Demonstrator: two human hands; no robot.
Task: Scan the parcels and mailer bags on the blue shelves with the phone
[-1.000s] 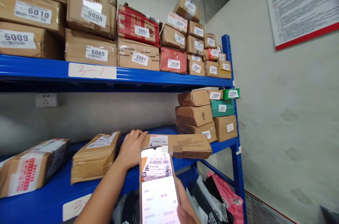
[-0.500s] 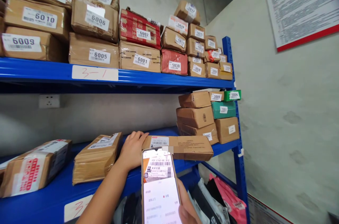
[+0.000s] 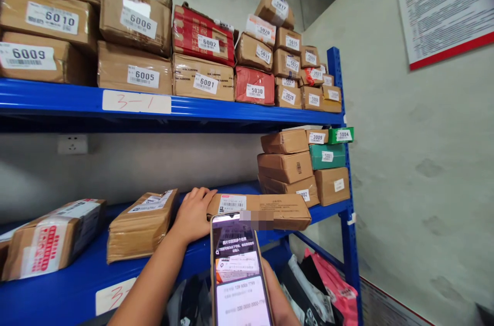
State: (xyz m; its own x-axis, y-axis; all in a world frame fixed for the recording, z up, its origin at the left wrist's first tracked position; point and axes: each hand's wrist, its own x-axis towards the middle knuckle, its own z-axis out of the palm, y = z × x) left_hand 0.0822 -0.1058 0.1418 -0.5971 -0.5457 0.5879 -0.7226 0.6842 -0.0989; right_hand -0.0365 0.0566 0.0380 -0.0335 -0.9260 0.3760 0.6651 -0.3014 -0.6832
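My left hand (image 3: 195,215) rests at the left end of a long, flat cardboard box (image 3: 287,207), its fingers curled over the back edge. The box lies on the lower blue shelf with a white shipping label (image 3: 232,203) on its left part. In my right hand (image 3: 278,295) is a smartphone (image 3: 240,269), held upright in front of the box and hiding some of its front. The phone's screen shows a dark upper part with a strip of a label picture and a white panel of text below.
Numbered parcels fill the upper shelf (image 3: 216,112). On the lower shelf a taped carton (image 3: 137,236) and a red-and-white labelled parcel (image 3: 50,246) lie to the left, and stacked boxes (image 3: 285,167) behind right. Soft bags (image 3: 334,285) lie below. A blue post (image 3: 351,243) stands at right.
The phone's screen has switched from a large label picture with a white form to a dark overlay with text. The phone has shifted slightly right; my left hand stays on the box.
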